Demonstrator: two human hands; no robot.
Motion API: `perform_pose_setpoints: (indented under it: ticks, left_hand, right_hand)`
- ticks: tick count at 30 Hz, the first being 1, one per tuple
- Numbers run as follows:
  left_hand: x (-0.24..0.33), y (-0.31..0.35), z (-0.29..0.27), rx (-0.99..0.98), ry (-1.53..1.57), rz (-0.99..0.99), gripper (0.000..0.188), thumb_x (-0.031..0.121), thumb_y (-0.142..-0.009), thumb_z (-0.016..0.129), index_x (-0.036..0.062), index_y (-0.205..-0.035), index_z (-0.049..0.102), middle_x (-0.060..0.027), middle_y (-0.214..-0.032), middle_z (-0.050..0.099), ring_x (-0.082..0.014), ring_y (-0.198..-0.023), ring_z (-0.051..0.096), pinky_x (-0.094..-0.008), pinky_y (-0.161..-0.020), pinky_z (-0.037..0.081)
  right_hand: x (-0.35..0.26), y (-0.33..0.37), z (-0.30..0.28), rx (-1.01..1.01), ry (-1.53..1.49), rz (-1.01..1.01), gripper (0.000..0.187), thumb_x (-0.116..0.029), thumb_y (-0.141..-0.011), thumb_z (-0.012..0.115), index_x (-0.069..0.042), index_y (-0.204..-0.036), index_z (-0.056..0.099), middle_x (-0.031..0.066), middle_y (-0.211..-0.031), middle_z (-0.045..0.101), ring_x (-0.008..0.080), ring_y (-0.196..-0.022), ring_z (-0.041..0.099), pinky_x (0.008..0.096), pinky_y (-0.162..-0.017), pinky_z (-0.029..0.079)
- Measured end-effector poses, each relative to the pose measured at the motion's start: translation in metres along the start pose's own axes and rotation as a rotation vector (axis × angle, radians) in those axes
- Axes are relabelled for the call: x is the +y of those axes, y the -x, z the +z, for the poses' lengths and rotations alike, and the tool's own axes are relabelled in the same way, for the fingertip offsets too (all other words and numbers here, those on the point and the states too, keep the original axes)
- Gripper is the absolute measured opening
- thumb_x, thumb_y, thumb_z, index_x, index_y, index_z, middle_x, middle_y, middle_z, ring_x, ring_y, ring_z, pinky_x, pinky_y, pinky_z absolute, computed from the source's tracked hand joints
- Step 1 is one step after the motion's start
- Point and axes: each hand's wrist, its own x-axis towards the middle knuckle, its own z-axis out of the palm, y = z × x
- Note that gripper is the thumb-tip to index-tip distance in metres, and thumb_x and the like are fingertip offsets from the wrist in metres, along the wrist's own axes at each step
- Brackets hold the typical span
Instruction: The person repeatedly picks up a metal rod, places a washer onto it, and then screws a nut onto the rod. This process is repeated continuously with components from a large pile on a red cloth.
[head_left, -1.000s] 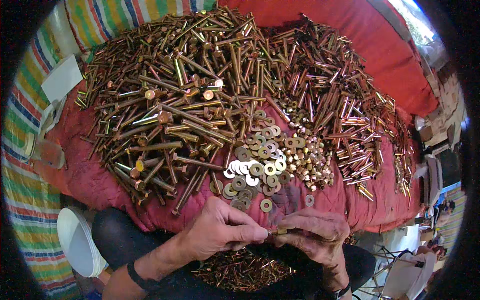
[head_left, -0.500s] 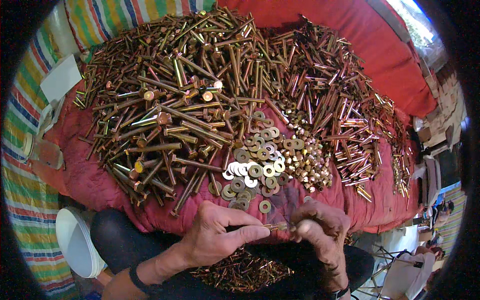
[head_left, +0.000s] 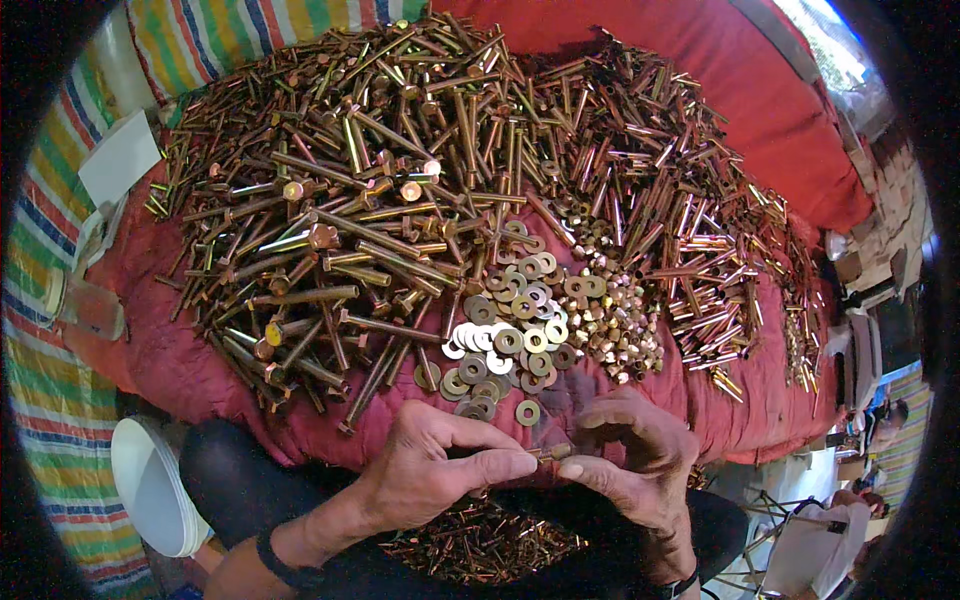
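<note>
In the head view, our right hand point(head_left: 652, 465) stands wider than half a second ago, its thumb stretched toward the small brassy fastener point(head_left: 548, 454); whether they touch, we cannot tell. Our left hand point(head_left: 428, 468) pinches that fastener between thumb and forefinger, near the washers point(head_left: 498, 363). A slack pinch or a nudge from our right thumb could drop it among the metal parts point(head_left: 485, 540) at our lap. Our left pinch looks unchanged.

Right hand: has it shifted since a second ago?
Yes: judged against the front washer, the right hand has opened, and its upper edge has shifted up the picture.
</note>
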Motion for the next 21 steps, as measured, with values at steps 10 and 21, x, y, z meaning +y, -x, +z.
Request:
perform_pose_setpoints:
  ticks: [10, 21]
  left_hand:
    - [0.001, 0.000, 0.005, -0.030, -0.015, 0.022, 0.014, 0.012, -0.094, 0.079, -0.0013, -0.097, 0.082, -0.0006, -0.072, 0.072, -0.0051, -0.062, 0.061, -0.0229, -0.055, 0.046]
    - [0.006, -0.004, 0.002, -0.211, -0.339, 0.187, 0.011, 0.014, -0.095, 0.077, 0.0045, -0.096, 0.083, -0.0094, -0.077, 0.074, -0.0145, -0.066, 0.068, -0.0280, -0.063, 0.053]
  right_hand:
    - [-0.007, 0.000, 0.005, -0.021, 0.039, 0.027, 0.042, -0.009, -0.080, 0.090, -0.002, -0.118, 0.073, 0.0086, -0.098, 0.077, 0.0213, -0.089, 0.075, 0.0339, -0.082, 0.058]
    - [-0.001, 0.004, -0.013, -0.093, 0.062, -0.001, 0.030, -0.008, -0.090, 0.080, 0.001, -0.119, 0.073, 0.0114, -0.089, 0.070, 0.0217, -0.078, 0.068, 0.0303, -0.070, 0.052]
